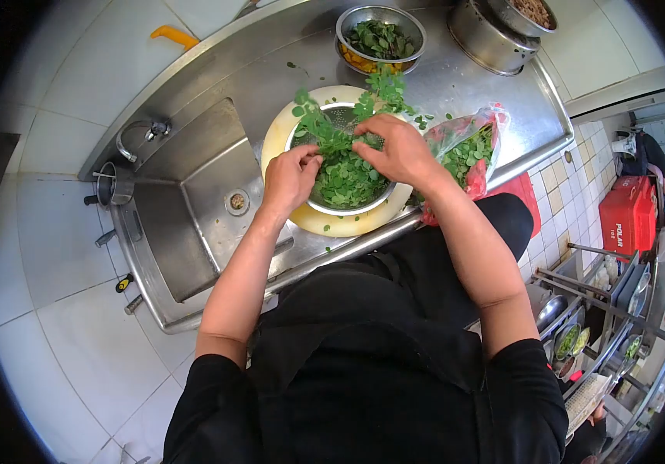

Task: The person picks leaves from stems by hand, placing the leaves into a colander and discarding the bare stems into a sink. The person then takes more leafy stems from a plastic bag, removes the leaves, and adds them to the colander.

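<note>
Your black apron (363, 348) is closest to the camera, and your two bare arms reach forward from it. Your left hand (290, 178) and your right hand (398, 151) both pinch a leafy green sprig (332, 127) over the metal colander (348, 203), which is full of small green leaves. The colander sits on a round yellow board (332, 224) on the steel counter (464, 93). A plastic bag of greens (468, 151) lies just beside your right wrist, and the sink (201, 209) is to the left.
</note>
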`<state>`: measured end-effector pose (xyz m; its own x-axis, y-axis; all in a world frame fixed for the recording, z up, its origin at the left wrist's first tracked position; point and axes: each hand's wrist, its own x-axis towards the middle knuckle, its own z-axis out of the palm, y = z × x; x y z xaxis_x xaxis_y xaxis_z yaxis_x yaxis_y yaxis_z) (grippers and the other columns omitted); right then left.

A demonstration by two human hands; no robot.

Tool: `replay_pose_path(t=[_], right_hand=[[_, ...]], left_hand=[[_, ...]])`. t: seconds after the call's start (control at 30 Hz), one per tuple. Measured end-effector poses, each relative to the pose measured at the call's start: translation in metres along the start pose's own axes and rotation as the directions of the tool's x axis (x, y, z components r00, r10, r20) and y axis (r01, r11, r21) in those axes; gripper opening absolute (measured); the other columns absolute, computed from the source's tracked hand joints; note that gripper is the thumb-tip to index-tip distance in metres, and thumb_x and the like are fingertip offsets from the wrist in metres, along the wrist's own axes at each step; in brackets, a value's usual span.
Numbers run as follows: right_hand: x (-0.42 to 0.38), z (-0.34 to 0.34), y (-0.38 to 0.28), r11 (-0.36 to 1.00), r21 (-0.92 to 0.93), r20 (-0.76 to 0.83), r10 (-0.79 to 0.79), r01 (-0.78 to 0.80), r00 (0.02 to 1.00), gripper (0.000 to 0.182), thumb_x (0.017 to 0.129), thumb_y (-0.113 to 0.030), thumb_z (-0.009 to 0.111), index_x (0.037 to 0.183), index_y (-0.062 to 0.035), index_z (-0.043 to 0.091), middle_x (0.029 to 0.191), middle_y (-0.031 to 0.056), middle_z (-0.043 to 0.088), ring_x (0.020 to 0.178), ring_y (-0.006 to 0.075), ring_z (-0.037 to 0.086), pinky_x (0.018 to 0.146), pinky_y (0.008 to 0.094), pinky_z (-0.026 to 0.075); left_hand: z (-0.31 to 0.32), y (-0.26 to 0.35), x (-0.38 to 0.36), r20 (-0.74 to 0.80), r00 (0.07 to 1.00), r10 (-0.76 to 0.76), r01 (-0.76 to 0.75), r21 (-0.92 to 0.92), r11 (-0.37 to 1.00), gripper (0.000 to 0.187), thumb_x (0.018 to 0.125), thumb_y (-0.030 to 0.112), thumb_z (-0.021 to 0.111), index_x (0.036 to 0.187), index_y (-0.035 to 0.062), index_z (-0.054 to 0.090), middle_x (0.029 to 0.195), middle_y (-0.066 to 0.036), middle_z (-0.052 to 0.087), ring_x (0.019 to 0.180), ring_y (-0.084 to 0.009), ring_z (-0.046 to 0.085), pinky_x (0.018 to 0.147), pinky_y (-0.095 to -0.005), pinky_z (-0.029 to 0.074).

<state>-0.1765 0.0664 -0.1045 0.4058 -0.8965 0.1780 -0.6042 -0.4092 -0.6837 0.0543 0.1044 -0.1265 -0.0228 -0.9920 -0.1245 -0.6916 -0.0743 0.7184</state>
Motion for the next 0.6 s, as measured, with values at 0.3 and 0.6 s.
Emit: replay_pose_path(t=[0.3, 0.6], right_hand=[[0.001, 0.005, -0.028, 0.972, 0.170, 0.183, 0.132, -0.164, 0.974, 0.031, 0.086, -0.019, 0.071, 0.109, -0.0019, 0.063, 0.110, 0.0172, 0.067, 0.100, 0.0342, 0.066, 0.092, 0.0396, 0.051], [0.006, 0.000, -0.021, 0.923, 0.348, -0.044, -0.159, 0.164, 0.986, 0.044, 0.088, -0.023, 0.073, 0.123, -0.0001, 0.062, 0.128, 0.0170, 0.065, 0.122, 0.0239, 0.060, 0.106, 0.0355, 0.043]], left_hand=[[-0.009, -0.007, -0.007, 0.036, 0.999, -0.004, 0.027, -0.670, 0.742, 0.023, 0.094, 0.002, 0.066, 0.117, -0.0002, 0.065, 0.099, -0.005, 0.069, 0.079, -0.0116, 0.066, 0.072, -0.0265, 0.054], [-0.024, 0.005, -0.013, -0.035, 0.995, 0.096, -0.097, -0.634, 0.767, 0.021, 0.095, 0.005, 0.068, 0.116, -0.0007, 0.066, 0.099, -0.002, 0.069, 0.084, -0.0081, 0.061, 0.079, -0.0243, 0.051]])
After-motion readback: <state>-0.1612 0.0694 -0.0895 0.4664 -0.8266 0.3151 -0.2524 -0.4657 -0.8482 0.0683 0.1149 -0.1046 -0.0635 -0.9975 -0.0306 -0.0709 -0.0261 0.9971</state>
